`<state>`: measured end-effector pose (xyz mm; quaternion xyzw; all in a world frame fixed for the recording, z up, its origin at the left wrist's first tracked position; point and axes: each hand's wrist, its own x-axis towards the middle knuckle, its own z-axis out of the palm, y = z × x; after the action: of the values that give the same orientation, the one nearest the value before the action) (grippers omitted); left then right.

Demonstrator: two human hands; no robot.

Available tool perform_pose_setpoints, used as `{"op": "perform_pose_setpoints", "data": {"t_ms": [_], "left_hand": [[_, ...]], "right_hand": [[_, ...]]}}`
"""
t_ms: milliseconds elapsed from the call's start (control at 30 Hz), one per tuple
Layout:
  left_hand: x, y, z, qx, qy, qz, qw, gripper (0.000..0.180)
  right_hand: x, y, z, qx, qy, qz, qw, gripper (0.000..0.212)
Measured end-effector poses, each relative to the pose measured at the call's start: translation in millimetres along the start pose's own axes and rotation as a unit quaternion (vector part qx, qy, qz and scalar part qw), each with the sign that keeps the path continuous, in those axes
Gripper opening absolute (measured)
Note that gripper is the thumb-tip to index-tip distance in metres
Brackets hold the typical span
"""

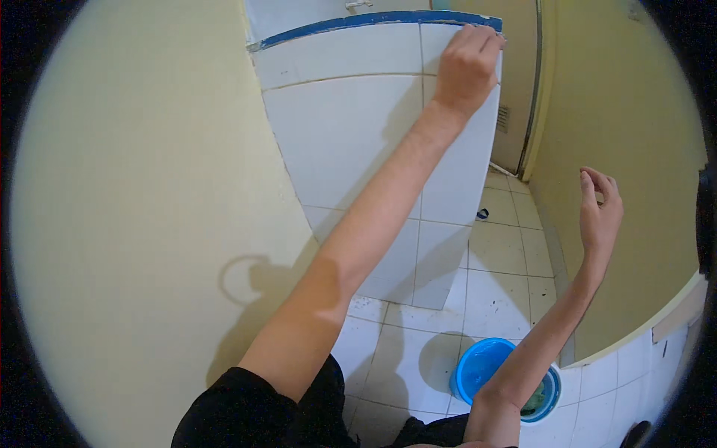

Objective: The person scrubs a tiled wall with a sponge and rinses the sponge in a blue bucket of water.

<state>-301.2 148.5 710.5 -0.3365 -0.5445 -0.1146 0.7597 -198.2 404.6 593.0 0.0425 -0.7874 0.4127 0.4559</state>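
Observation:
A low partition wall (pixel 351 142) faced in white tiles stands in front of me, with a blue strip (pixel 373 20) along its top edge. My left hand (pixel 469 66) is at the top right corner of this partition, its fingers curled at the blue strip. Anything inside those fingers is hidden. Off to the right, my right hand (pixel 603 213) is raised in the air near the yellowish wall (pixel 635 112), thumb and fingers bent together in a pinch. I cannot make out anything between the fingertips.
A blue bucket (pixel 467 369) stands on the white tiled floor (pixel 493 299), partly behind my right forearm. Beside it a second blue container (pixel 555 399) holds something greenish. A door (pixel 515 89) is beyond the partition. A small dark object (pixel 482 214) lies on the floor there. A yellowish wall (pixel 149 187) runs along my left.

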Motion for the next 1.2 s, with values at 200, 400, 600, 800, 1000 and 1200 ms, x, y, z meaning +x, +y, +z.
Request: {"op": "perform_pose_setpoints", "data": {"t_ms": [200, 400, 600, 800, 1000, 1200], "left_hand": [[-10, -40, -48, 0.118, -0.002, 0.036, 0.992, 0.01], [-26, -25, -45, 0.085, -0.029, -0.005, 0.996, 0.014], [-85, 1, -47, -0.086, -0.263, 0.268, 0.923, 0.021], [8, -43, -41, -0.047, -0.157, 0.131, 0.978, 0.02], [-76, 8, -39, -0.127, -0.395, 0.401, 0.817, 0.011], [6, -34, -18, -0.102, -0.238, 0.297, 0.919, 0.013]], "right_hand": [[0, 23, -28, -0.019, 0.019, 0.007, 1.0, 0.027], [2, 32, -25, -0.043, 0.007, 0.0, 0.999, 0.03], [0, 16, -28, -0.047, -0.015, 0.009, 0.999, 0.031], [2, 11, -33, -0.055, -0.016, 0.003, 0.998, 0.031], [5, 20, -30, -0.057, -0.014, 0.004, 0.998, 0.031], [3, 14, -30, -0.065, -0.008, 0.0, 0.998, 0.032]]}}
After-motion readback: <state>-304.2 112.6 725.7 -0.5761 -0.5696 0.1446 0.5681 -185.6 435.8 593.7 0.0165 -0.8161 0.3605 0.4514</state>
